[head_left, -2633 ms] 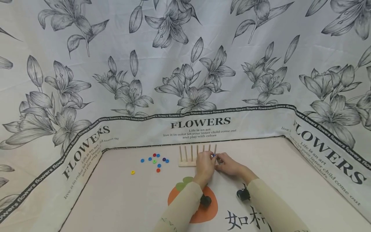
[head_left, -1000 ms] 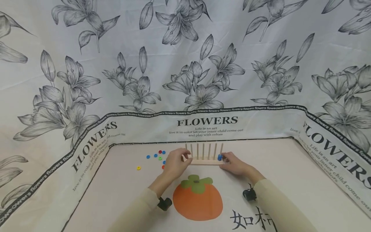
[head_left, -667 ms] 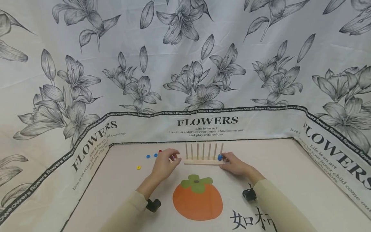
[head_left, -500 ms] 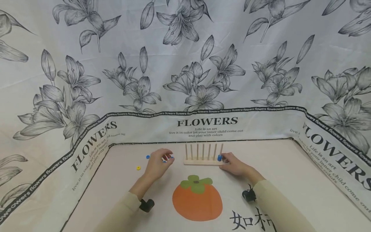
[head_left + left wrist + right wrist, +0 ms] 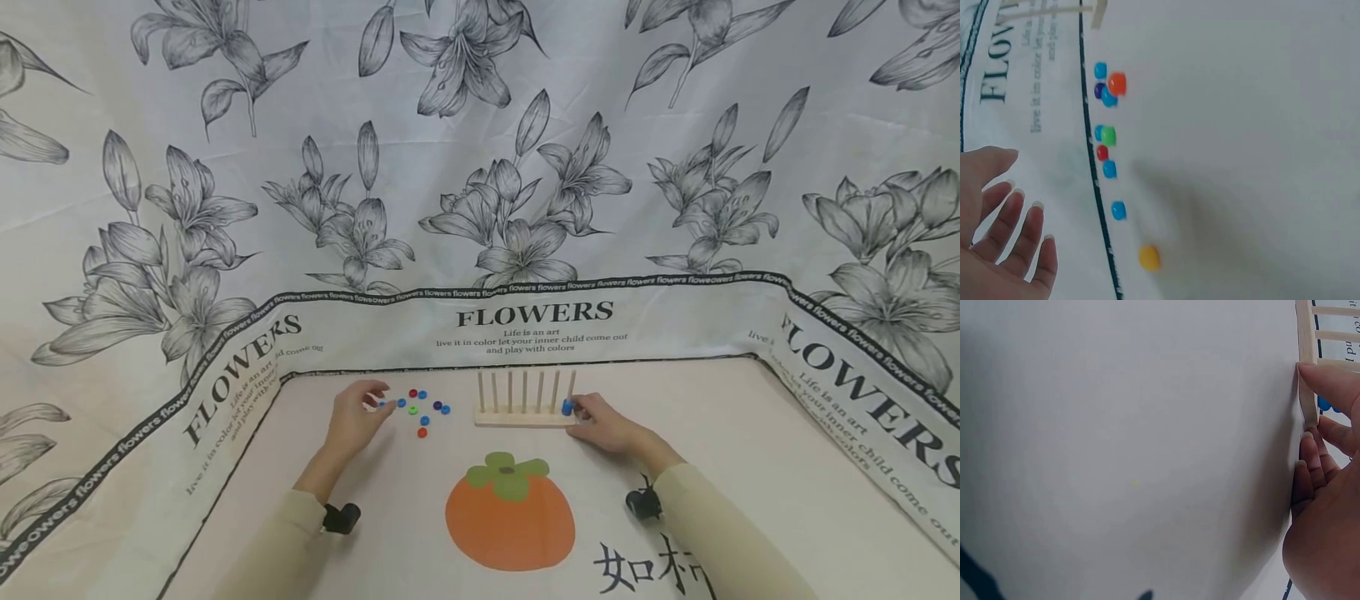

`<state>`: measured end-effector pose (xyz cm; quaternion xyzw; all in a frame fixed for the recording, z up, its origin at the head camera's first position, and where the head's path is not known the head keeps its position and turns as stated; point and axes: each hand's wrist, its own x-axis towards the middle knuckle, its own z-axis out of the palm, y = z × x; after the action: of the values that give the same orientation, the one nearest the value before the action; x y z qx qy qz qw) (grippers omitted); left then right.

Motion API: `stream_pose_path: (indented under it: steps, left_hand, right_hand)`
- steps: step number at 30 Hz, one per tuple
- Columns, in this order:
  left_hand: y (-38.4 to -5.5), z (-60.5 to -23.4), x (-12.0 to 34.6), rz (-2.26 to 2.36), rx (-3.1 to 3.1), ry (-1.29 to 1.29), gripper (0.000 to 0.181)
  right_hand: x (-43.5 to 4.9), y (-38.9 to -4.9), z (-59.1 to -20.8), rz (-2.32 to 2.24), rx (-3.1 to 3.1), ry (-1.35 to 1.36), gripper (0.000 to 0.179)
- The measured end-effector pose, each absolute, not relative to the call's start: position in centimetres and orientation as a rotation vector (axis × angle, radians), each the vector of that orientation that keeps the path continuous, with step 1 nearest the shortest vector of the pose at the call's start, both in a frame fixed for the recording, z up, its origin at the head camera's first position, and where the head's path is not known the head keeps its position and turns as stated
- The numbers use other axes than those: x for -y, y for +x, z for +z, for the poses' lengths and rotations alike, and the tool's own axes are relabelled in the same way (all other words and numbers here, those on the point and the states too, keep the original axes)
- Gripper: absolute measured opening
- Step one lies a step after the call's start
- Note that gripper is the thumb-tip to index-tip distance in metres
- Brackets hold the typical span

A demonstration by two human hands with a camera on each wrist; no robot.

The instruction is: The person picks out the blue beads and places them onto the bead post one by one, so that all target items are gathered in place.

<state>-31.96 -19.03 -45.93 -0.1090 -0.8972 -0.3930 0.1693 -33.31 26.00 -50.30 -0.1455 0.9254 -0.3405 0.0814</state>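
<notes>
A wooden peg rack (image 5: pixel 525 419) with a row of upright pegs stands near the back of the table. Blue beads (image 5: pixel 567 407) sit low on its rightmost peg. My right hand (image 5: pixel 606 424) grips the right end of the rack's base; in the right wrist view its thumb (image 5: pixel 1329 384) lies along the base's edge. My left hand (image 5: pixel 356 422) hovers at the left of the loose beads, fingers relaxed and parted, holding nothing. A blue bead (image 5: pixel 1119 210) and a yellow bead (image 5: pixel 1149 257) are nearest it; the yellow one is hidden behind this hand in the head view.
Between left hand and rack lie several loose beads, among them a green bead (image 5: pixel 412 410), an orange-red bead (image 5: pixel 422 432) and a dark red bead (image 5: pixel 413 392). A printed persimmon (image 5: pixel 510 525) marks the tablecloth in front. Flowered cloth (image 5: pixel 525 329) rises behind.
My left hand has left the rack's rightmost peg and swept left across to the far side of the loose beads. The right hand has settled on the rack's end and stays there.
</notes>
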Motion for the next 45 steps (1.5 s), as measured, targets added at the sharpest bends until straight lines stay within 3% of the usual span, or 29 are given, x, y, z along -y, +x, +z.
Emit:
stream_pose_path:
  steps: [15,26,45]
  left_hand:
    - [-34.6,-48.2,20.5,-1.17,2.839,0.05,0.049]
    - [-35.1,-48.5,19.6,-1.187,2.884,0.283,0.045]
    - [-35.3,-48.6,19.1,-1.092,2.839,0.364,0.03]
  right_hand:
    - [-25.9,-33.0,-50.1,-1.012,-2.759,-0.428,0.068]
    - [-25.9,-32.9,-50.4,-1.011,-2.766,-0.39,0.067]
    - [-25.5,-32.3,-48.9,-0.979,-2.758,-0.416,0.064]
